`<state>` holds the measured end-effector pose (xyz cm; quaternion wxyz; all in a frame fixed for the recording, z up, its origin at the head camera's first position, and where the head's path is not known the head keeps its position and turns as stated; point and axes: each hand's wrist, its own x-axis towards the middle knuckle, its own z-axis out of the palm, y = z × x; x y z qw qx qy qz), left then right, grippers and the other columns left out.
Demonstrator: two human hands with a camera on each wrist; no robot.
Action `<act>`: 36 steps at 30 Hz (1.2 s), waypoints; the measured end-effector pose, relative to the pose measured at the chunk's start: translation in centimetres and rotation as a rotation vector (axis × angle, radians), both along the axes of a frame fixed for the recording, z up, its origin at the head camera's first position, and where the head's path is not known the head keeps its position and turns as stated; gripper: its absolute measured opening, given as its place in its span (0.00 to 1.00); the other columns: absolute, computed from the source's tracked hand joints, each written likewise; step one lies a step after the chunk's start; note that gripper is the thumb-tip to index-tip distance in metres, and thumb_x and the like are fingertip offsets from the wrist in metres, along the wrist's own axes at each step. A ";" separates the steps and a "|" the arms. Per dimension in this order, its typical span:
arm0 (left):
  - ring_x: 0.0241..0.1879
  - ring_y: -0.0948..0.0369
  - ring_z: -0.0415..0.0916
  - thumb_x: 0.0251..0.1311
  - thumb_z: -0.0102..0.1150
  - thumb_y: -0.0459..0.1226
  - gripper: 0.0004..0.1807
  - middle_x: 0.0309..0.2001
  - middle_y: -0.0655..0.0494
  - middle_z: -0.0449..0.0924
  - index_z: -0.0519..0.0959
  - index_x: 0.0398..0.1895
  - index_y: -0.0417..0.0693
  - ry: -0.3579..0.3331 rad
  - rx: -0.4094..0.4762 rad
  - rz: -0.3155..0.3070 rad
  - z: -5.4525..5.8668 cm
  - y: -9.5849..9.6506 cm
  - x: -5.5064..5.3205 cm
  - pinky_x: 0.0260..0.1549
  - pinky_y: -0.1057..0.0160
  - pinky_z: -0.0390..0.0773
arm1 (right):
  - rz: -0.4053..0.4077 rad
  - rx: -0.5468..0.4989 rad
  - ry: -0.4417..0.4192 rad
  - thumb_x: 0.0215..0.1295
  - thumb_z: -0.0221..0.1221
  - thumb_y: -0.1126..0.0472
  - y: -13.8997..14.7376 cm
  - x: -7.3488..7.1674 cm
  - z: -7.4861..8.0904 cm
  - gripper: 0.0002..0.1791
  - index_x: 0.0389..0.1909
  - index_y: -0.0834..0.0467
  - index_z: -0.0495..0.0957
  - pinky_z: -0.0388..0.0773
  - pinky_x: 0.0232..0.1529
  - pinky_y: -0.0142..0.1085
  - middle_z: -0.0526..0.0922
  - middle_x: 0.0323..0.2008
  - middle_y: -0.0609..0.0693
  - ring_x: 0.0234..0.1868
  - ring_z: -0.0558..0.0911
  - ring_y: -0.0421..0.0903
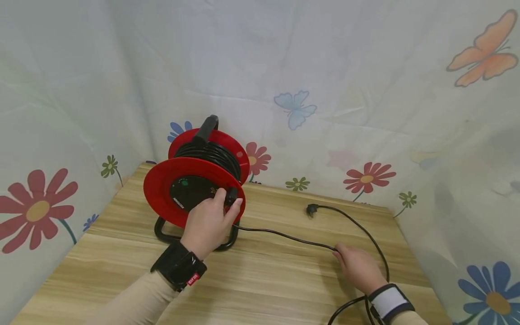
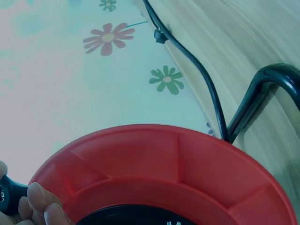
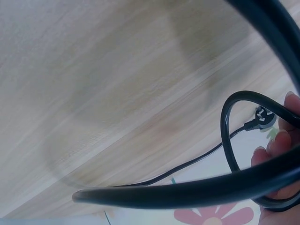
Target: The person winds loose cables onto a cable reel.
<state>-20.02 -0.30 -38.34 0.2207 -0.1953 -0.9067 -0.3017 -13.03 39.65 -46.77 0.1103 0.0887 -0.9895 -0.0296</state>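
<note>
A red cable reel (image 1: 158, 187) with black cable wound on its drum stands at the left of the wooden table, on a black tube frame. My left hand (image 1: 205, 225) grips the black winding knob (image 1: 230, 196) on the reel's front disc; fingers curl round the knob (image 2: 13, 196) in the left wrist view too. From the reel, a length of black cable (image 1: 280, 233) runs right to my right hand (image 1: 359, 268), which holds it between thumb and fingers. Beyond that hand, the cable loops near the wrist and runs back to a black plug (image 1: 312, 209) on the table.
The reel's carrying handle (image 1: 206, 131) rises at its top. Cable loops (image 3: 229, 126) hang close about the right hand and wrist. A white curtain (image 1: 243, 58) with printed flowers and butterflies stands behind and beside the wooden table (image 1: 276, 275).
</note>
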 end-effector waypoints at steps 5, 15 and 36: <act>0.13 0.63 0.64 0.65 0.50 0.51 0.18 0.13 0.59 0.68 0.70 0.35 0.45 0.018 -0.006 -0.006 -0.6 0.4 0.0 0.12 0.66 0.66 | -0.001 -0.004 -0.010 0.66 0.57 0.59 -0.5 -0.2 0.2 0.07 0.29 0.55 0.73 0.61 0.17 0.35 0.67 0.13 0.41 0.15 0.63 0.39; 0.12 0.63 0.62 0.65 0.49 0.53 0.19 0.12 0.58 0.66 0.70 0.33 0.45 0.040 -0.071 -0.012 -2.6 0.9 -0.1 0.11 0.67 0.64 | 0.046 0.024 0.020 0.66 0.57 0.57 -1.6 -1.1 0.0 0.08 0.28 0.53 0.74 0.63 0.19 0.35 0.68 0.14 0.39 0.16 0.64 0.38; 0.11 0.64 0.61 0.64 0.49 0.54 0.20 0.11 0.59 0.64 0.69 0.29 0.47 0.002 -0.058 -0.037 -4.8 1.1 0.0 0.09 0.68 0.59 | 0.142 0.069 0.028 0.66 0.57 0.57 -3.1 -2.0 -0.9 0.08 0.29 0.51 0.70 0.75 0.45 0.49 0.77 0.22 0.42 0.35 0.80 0.46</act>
